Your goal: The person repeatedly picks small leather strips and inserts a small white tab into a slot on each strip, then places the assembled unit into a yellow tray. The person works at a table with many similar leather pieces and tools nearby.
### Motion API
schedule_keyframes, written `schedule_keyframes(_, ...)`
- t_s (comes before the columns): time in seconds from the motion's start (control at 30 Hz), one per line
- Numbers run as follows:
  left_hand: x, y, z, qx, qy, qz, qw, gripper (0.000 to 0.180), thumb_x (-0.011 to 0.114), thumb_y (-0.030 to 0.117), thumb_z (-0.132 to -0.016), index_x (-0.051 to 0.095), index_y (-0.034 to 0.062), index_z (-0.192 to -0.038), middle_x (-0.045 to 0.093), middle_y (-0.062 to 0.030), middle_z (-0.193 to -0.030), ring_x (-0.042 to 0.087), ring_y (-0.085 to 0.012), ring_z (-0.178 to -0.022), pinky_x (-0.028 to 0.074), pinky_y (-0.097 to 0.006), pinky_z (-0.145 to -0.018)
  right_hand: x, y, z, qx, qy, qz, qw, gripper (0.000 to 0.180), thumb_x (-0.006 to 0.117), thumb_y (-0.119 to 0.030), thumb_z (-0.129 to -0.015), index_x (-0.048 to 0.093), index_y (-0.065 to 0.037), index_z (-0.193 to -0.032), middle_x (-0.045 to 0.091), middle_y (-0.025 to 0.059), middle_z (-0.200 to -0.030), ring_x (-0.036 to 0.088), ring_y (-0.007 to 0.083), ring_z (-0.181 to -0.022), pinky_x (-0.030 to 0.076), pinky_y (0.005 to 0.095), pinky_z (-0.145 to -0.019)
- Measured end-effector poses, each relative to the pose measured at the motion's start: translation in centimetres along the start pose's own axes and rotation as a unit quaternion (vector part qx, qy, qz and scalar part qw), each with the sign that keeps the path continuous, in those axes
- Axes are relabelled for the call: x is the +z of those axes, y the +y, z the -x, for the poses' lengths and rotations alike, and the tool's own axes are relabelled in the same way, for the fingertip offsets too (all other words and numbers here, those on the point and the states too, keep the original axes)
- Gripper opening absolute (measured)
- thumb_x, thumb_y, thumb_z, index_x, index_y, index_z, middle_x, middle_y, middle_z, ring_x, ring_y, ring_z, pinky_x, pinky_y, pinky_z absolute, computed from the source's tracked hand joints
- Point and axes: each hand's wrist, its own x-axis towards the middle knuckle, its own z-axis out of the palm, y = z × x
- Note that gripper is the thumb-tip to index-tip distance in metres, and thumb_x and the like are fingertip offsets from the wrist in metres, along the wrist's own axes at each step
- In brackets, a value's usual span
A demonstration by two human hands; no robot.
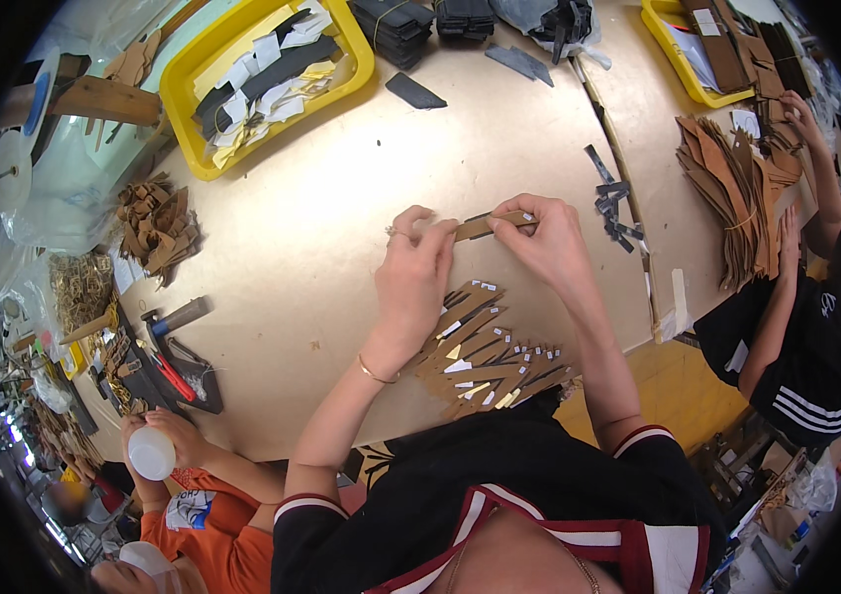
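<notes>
While both hands meet over the tan table (pixel 321 228), the scene reads so:
Left hand (pixel 412 272): fingers closed on the left end of a brown strip (pixel 493 224).
Right hand (pixel 546 241): pinching the strip's right end.
Strip: held just above the tabletop, beyond the fanned strip pile (pixel 485 356).
Open room: bare table left of the hands, up to the yellow tray (pixel 183 94).
Edges: table's near edge lies under the pile; dark pieces (pixel 615 203) just right.

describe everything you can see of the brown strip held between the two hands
The brown strip is narrow, flat and tan, like leather or card, with a dark edge and a small white tag at its right end. It lies roughly level just above the table, pinched by the left hand and right hand.
</notes>
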Motion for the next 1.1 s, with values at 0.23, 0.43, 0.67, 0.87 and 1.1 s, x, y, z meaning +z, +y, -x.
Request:
schedule_keyframes(0.23,0.4,-0.8,0.1,0.047,-0.027,-0.062,0.997,0.023,0.07,0.006,-0.088,0.07,0.0091,-0.111,0.061,-0.007,-0.111,0.063,-0.0189,-0.076,0.053,-0.032,-0.061,0.1,0.3,-0.1,0.002,-0.004,0.005,1.0,0.02,0.073,-0.014,-0.084,0.074,0.003,-0.095,0.071,0.0074,-0.07,0.066,0.0081,-0.061,0.05,0.0244,-0.053)
schedule_keyframes(0.43,0.1,-0.3,0.1,0.028,-0.034,-0.011,0.999,0.016,0.072,0.011,-0.087,0.069,0.0071,-0.102,0.063,-0.0055,-0.103,0.063,-0.0209,-0.076,0.052,-0.034,-0.064,-0.2,0.2,-0.1,-0.003,-0.019,0.029,0.999,0.02,0.072,-0.014,-0.085,0.073,0.003,-0.096,0.071,0.0092,-0.072,0.067,0.0101,-0.062,0.051,0.0252,-0.055)
schedule_keyframes(0.67,0.1,-0.6,0.1,0.134,-0.008,-0.063,0.989,0.013,0.073,0.007,-0.083,0.069,0.0098,-0.095,0.066,-0.0022,-0.087,0.063,-0.0228,-0.073,0.051,-0.033,-0.062,-1.0,-0.3,0.0,-0.027,-0.08,0.019,0.996,0.019,0.07,-0.014,-0.088,0.069,0.004,-0.095,0.064,0.0086,-0.067,0.059,0.0106,-0.059,0.05,0.0282,-0.057)
schedule_keyframes(0.87,-0.6,-0.4,-0.5,-0.015,-0.025,0.08,0.996,0.01,0.073,0.011,-0.087,0.076,0.0089,-0.096,0.068,-0.0039,-0.076,0.053,-0.0129,-0.056,0.043,-0.028,-0.052,-1.0,-0.6,0.0,-0.019,-0.067,0.039,0.997,0.019,0.069,-0.016,-0.085,0.071,0.002,-0.093,0.07,0.0179,-0.075,0.069,0.026,-0.065,0.054,0.0362,-0.066)
schedule_keyframes(1.1,-1.8,0.5,-1.8,-0.159,-0.112,0.09,0.977,0.015,0.075,0.019,-0.087,0.078,0.0065,-0.094,0.053,-0.0006,-0.053,0.037,-0.0061,-0.049,0.031,-0.026,-0.047,-0.8,0.1,-0.8,-0.002,-0.075,0.002,0.997,0.022,0.07,-0.017,-0.084,0.072,0.002,-0.094,0.072,0.0173,-0.078,0.071,0.0265,-0.069,0.055,0.0365,-0.068)
